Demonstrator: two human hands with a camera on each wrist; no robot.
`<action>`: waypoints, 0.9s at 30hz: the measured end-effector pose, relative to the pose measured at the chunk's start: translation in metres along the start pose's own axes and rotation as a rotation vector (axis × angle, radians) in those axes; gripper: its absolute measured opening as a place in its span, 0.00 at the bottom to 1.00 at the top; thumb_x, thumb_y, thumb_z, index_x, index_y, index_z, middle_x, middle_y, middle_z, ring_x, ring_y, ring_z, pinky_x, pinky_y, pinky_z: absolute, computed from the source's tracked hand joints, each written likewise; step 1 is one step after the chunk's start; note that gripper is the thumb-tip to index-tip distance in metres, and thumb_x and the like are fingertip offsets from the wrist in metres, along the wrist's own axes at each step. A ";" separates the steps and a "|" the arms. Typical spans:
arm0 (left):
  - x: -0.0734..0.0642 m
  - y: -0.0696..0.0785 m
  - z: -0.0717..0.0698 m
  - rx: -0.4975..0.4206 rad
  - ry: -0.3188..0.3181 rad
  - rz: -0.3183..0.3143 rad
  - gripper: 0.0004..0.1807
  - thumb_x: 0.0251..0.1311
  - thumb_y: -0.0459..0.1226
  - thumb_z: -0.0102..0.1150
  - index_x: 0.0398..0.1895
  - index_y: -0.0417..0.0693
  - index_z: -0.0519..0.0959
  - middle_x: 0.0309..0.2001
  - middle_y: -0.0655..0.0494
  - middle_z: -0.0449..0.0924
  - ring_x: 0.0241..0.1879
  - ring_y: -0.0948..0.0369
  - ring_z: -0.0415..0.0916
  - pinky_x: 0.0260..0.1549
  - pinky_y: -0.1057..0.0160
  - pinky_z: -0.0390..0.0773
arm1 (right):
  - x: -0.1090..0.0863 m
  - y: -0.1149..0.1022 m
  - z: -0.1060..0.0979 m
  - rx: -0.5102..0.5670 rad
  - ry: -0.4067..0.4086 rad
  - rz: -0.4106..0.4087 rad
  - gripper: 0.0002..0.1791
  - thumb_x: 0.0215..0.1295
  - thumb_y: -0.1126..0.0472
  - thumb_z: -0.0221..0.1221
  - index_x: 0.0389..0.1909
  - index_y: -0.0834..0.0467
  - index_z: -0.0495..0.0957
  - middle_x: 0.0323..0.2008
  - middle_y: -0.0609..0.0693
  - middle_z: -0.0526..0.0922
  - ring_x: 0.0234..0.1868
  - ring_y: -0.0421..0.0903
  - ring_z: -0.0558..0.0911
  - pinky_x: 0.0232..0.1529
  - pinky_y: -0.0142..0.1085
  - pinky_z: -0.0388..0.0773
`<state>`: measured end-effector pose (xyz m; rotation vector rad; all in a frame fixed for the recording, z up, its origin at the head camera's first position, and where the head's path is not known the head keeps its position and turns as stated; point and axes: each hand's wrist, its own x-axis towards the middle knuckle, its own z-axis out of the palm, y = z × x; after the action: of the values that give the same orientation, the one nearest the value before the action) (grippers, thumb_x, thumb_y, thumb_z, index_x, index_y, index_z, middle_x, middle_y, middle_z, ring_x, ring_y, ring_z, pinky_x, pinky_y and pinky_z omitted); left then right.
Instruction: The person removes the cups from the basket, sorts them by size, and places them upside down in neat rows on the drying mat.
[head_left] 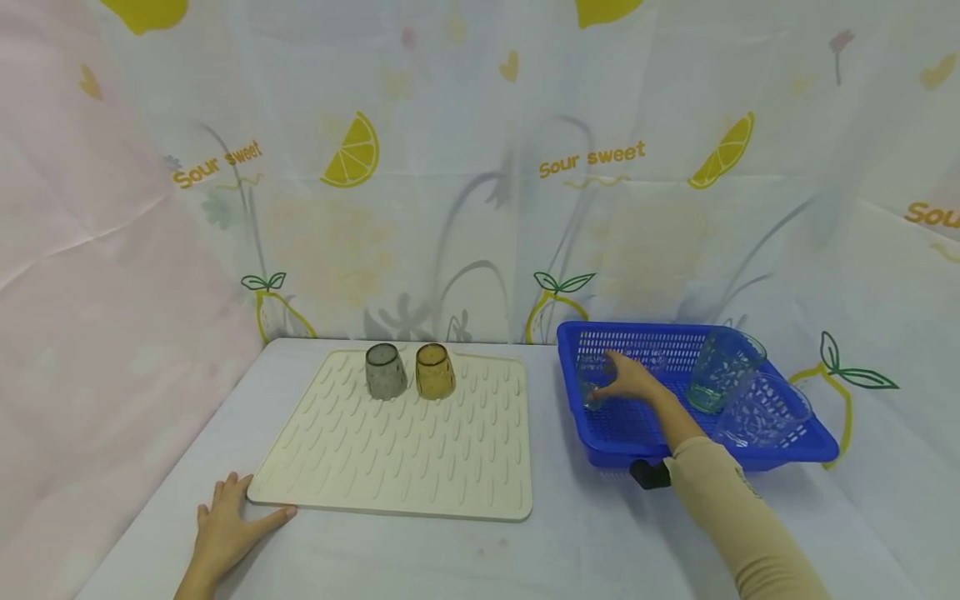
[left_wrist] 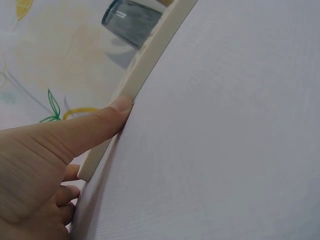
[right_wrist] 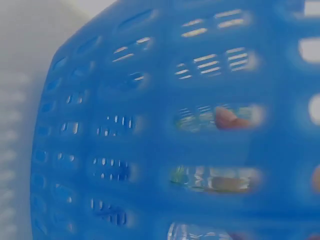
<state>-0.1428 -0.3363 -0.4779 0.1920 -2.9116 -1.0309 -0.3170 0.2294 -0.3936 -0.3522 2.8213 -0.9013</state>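
The left hand [head_left: 227,529] rests at the near left corner of a cream drying mat [head_left: 405,450] on the desk [head_left: 360,554], its thumb against the near edge and its fingers spread apart from it. A gray glass [head_left: 386,375] and an amber glass [head_left: 436,375] stand side by side at the mat's far side. On the right, the right hand [head_left: 633,381] reaches into a blue basket [head_left: 617,455], fingers at a clear glass [head_left: 592,398] near its left wall; whether they clamp it, I cannot tell.
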 end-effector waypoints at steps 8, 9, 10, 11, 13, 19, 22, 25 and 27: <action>-0.001 -0.001 0.001 -0.003 0.007 0.018 0.53 0.50 0.50 0.66 0.62 0.17 0.50 0.62 0.11 0.35 0.64 0.24 0.27 0.56 0.25 0.24 | 0.003 0.007 0.002 0.083 0.054 -0.052 0.46 0.47 0.53 0.71 0.60 0.75 0.60 0.55 0.72 0.70 0.56 0.67 0.70 0.56 0.57 0.71; -0.001 -0.001 0.001 -0.001 0.008 0.019 0.53 0.50 0.50 0.66 0.62 0.17 0.50 0.62 0.11 0.35 0.64 0.24 0.27 0.56 0.25 0.24 | 0.004 0.007 0.003 0.093 0.070 -0.061 0.45 0.47 0.53 0.71 0.59 0.74 0.61 0.54 0.71 0.70 0.56 0.66 0.70 0.55 0.56 0.71; -0.001 -0.001 0.001 0.002 0.010 0.018 0.53 0.50 0.50 0.67 0.62 0.17 0.50 0.61 0.11 0.36 0.64 0.24 0.28 0.56 0.25 0.24 | 0.004 0.007 0.003 0.104 0.082 -0.072 0.45 0.48 0.53 0.71 0.58 0.74 0.61 0.54 0.71 0.71 0.55 0.66 0.70 0.55 0.56 0.71; -0.001 -0.001 0.001 0.004 0.009 0.015 0.53 0.50 0.50 0.67 0.62 0.17 0.50 0.62 0.12 0.36 0.64 0.23 0.28 0.56 0.25 0.25 | 0.004 0.007 0.002 0.124 0.095 -0.078 0.44 0.48 0.53 0.71 0.59 0.74 0.61 0.54 0.71 0.71 0.56 0.65 0.71 0.56 0.56 0.71; 0.000 0.000 0.001 0.013 0.006 0.010 0.53 0.50 0.50 0.66 0.62 0.17 0.50 0.62 0.12 0.36 0.64 0.23 0.29 0.56 0.25 0.25 | 0.003 0.006 0.002 0.165 0.116 -0.079 0.43 0.49 0.54 0.71 0.60 0.73 0.61 0.55 0.70 0.71 0.57 0.65 0.70 0.57 0.55 0.71; 0.000 0.000 0.002 0.014 0.006 0.002 0.53 0.50 0.50 0.66 0.61 0.16 0.50 0.62 0.12 0.36 0.63 0.23 0.30 0.56 0.25 0.26 | -0.005 -0.003 -0.004 0.277 0.141 -0.114 0.45 0.52 0.57 0.69 0.64 0.73 0.58 0.59 0.71 0.69 0.60 0.66 0.68 0.58 0.57 0.70; -0.001 0.000 0.002 0.009 0.011 0.003 0.53 0.49 0.50 0.67 0.61 0.16 0.51 0.62 0.12 0.36 0.63 0.23 0.30 0.57 0.25 0.26 | -0.010 -0.007 -0.007 0.331 0.146 -0.115 0.45 0.53 0.56 0.68 0.66 0.70 0.56 0.61 0.70 0.68 0.62 0.65 0.68 0.59 0.57 0.68; -0.001 0.001 0.001 0.010 0.013 -0.001 0.53 0.49 0.50 0.67 0.62 0.16 0.51 0.62 0.14 0.36 0.64 0.24 0.30 0.58 0.26 0.26 | -0.019 -0.013 -0.011 0.375 0.152 -0.125 0.45 0.55 0.56 0.67 0.68 0.68 0.55 0.62 0.68 0.68 0.62 0.64 0.68 0.59 0.57 0.68; -0.002 0.002 0.000 0.008 0.015 -0.007 0.54 0.49 0.50 0.67 0.62 0.16 0.51 0.63 0.14 0.36 0.64 0.25 0.30 0.59 0.27 0.26 | -0.025 -0.017 -0.013 0.393 0.157 -0.136 0.44 0.56 0.56 0.66 0.68 0.66 0.55 0.62 0.67 0.67 0.63 0.63 0.68 0.59 0.58 0.68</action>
<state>-0.1415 -0.3342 -0.4767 0.2090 -2.9036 -1.0147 -0.2932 0.2295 -0.3710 -0.4359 2.6886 -1.5388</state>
